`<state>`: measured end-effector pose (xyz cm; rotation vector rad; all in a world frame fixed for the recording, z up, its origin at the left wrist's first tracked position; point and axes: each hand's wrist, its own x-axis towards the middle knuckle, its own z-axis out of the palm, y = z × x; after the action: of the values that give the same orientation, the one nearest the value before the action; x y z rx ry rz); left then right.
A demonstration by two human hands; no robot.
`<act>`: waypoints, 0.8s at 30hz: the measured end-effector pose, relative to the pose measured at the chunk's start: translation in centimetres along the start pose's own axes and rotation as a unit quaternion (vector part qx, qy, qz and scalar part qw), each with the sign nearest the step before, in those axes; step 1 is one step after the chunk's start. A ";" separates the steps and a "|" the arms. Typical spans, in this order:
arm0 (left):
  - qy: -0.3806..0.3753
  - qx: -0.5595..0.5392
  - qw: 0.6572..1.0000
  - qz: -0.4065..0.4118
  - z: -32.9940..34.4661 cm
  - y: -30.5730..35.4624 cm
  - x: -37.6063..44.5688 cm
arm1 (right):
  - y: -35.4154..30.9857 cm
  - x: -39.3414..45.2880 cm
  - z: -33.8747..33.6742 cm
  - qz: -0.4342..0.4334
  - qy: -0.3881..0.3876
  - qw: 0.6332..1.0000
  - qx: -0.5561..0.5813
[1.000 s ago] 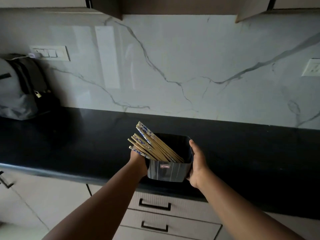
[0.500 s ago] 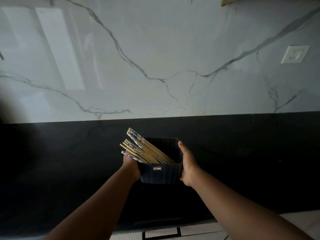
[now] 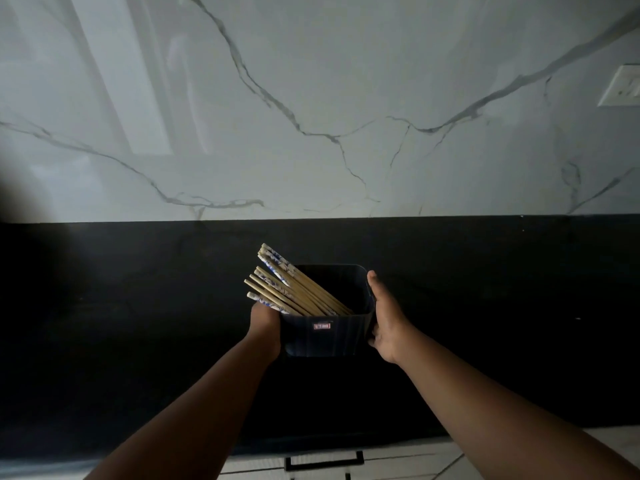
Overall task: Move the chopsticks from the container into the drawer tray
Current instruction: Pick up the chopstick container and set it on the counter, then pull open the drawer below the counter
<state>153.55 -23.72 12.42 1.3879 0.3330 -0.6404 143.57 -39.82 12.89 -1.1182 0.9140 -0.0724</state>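
A dark blue square container (image 3: 325,336) sits over the black countertop (image 3: 138,306), held between both my hands. Several wooden chopsticks (image 3: 294,292) with blue-and-white patterned ends lean in it, their tops sticking out over its left rim. My left hand (image 3: 265,323) grips the container's left side, under the chopstick ends. My right hand (image 3: 388,322) holds the right side, thumb lying along the rim. A drawer front with a black handle (image 3: 323,462) shows below the counter edge; no tray is visible.
A white marble backsplash (image 3: 311,116) rises behind the counter, with a wall socket (image 3: 623,86) at the far right. A dark blurred shape sits at the left edge of the counter.
The view has swung right and downward over the counter. The bag and switch plate at left have left the frame. Both hands keep the same hold on the container.
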 end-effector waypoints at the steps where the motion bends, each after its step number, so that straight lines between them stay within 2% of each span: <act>1: 0.004 0.023 1.000 0.013 -0.4 -0.2 0.0 | 0.1 -0.2 -0.2 -0.001 0.009 1.000 -0.002; 4: 0.016 0.085 0.994 0.060 -2.0 -0.6 -0.4 | 0.2 -0.7 -1.0 0.009 0.050 0.999 -0.016; 8: 0.002 0.080 0.993 0.092 -3.7 -1.3 -1.5 | 1.5 -2.3 -2.3 0.027 0.076 0.996 -0.031; 13: -0.011 0.052 0.990 0.128 -5.4 -3.9 -4.6 | 3.9 -4.9 -3.1 -0.008 0.063 0.995 -0.072; 17: 0.007 0.100 0.979 0.179 -6.3 -6.2 -7.4 | 5.4 -6.9 -3.2 -0.053 0.052 0.988 -0.137; 20: 0.011 0.144 0.966 0.216 -7.0 -9.0 -9.7 | 7.7 -8.5 -3.5 -0.123 0.033 0.972 -0.199; 22: 0.012 0.219 0.939 0.264 -7.5 -11.3 -11.3 | 9.7 -9.6 -4.1 -0.166 0.013 0.956 -0.243; 23: 0.021 0.292 0.908 0.300 -7.9 -12.5 -12.0 | 10.7 -10.2 -4.5 -0.186 0.006 0.943 -0.278; 24: 0.032 0.378 0.859 0.345 -8.3 -13.8 -12.6 | 11.8 -10.9 -5.0 -0.207 0.003 0.922 -0.326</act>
<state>136.61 -13.61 7.17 2.1252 -0.4241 -0.0972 128.72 -32.70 9.40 -1.9273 0.7029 -0.1232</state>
